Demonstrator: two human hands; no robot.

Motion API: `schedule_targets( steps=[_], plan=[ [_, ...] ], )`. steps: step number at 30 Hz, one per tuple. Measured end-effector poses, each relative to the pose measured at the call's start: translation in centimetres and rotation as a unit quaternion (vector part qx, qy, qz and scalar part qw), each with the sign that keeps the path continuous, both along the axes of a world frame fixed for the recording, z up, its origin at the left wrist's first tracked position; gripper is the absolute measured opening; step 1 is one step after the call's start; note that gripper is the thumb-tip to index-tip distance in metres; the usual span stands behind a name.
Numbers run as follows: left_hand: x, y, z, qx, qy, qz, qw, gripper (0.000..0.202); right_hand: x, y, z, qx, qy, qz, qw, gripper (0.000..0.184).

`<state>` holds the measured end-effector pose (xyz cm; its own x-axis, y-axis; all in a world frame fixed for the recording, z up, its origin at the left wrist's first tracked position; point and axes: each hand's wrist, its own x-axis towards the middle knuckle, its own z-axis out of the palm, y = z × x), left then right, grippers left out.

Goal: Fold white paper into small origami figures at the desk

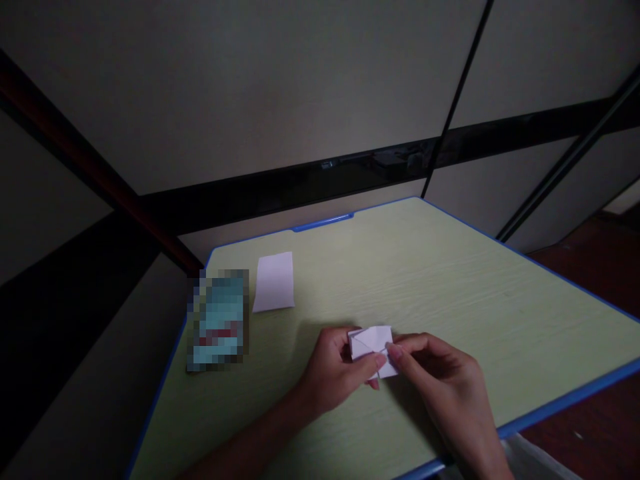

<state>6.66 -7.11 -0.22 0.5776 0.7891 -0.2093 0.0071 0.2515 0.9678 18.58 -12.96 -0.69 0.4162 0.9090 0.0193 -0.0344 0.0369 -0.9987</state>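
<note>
A small folded piece of white paper is held just above the pale green desk, near its front middle. My left hand grips the paper's left side, thumb and fingers pinched on it. My right hand pinches the paper's right lower corner, its fingertips meeting those of the left hand. Several creases show on the paper. Part of the paper is hidden behind my fingers.
A flat white sheet lies on the desk at the back left. Beside it, at the left edge, lies a blurred blue-and-white packet. The desk has a blue rim. A wall and dark bars stand behind.
</note>
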Motion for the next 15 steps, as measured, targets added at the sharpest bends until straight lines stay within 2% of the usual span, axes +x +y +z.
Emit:
schedule_targets(
  steps=[15],
  plan=[
    [0.04,0.08,-0.41,0.0,0.009,-0.011,1.0,0.018,-0.05,-0.29,-0.21,0.012,-0.004,0.015,1.0,0.017]
  ],
)
